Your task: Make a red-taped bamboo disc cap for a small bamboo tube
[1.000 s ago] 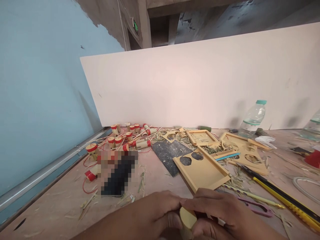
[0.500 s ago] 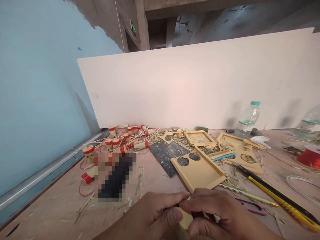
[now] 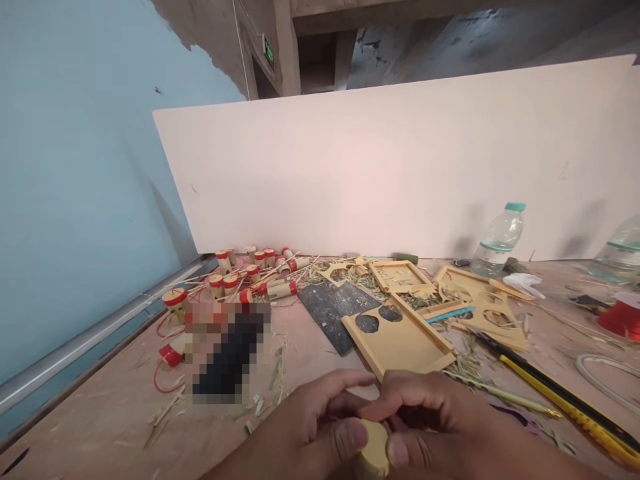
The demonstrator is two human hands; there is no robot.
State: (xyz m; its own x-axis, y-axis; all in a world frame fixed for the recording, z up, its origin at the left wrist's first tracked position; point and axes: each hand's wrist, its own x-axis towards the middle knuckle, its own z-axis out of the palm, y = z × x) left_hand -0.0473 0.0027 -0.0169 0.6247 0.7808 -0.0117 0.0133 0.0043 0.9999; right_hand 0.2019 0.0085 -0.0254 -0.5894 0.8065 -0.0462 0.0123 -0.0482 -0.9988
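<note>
Close to me at the bottom of the head view, both my hands are closed around a small tube (image 3: pixel 374 448) with a flat, pale yellow round top. My left hand (image 3: pixel 320 423) presses its thumb on the left side of that top. From the other side my right hand (image 3: pixel 435 417) pinches the rim with thumb and forefinger. Most of the tube below the top is hidden by fingers and the frame edge. Just beyond my fingertips lies a yellow cardboard tray (image 3: pixel 405 343) with round holes cut in it.
At left lie several bamboo tubes with red bands (image 3: pixel 175 300), sticks and red cords. A dark sheet (image 3: pixel 325 313), cardboard offcuts (image 3: pixel 490 300) and plant shavings spread across the middle. To the right are a yellow-black utility knife (image 3: pixel 565 393), a pen (image 3: pixel 515 395), a water bottle (image 3: pixel 500 240) and a red spool (image 3: pixel 623 317).
My hands have shifted slightly and their fingers have opened up around the tube, so more of its round yellow top shows. The right thumb now rests along its edge. Objects on the table have not moved.
</note>
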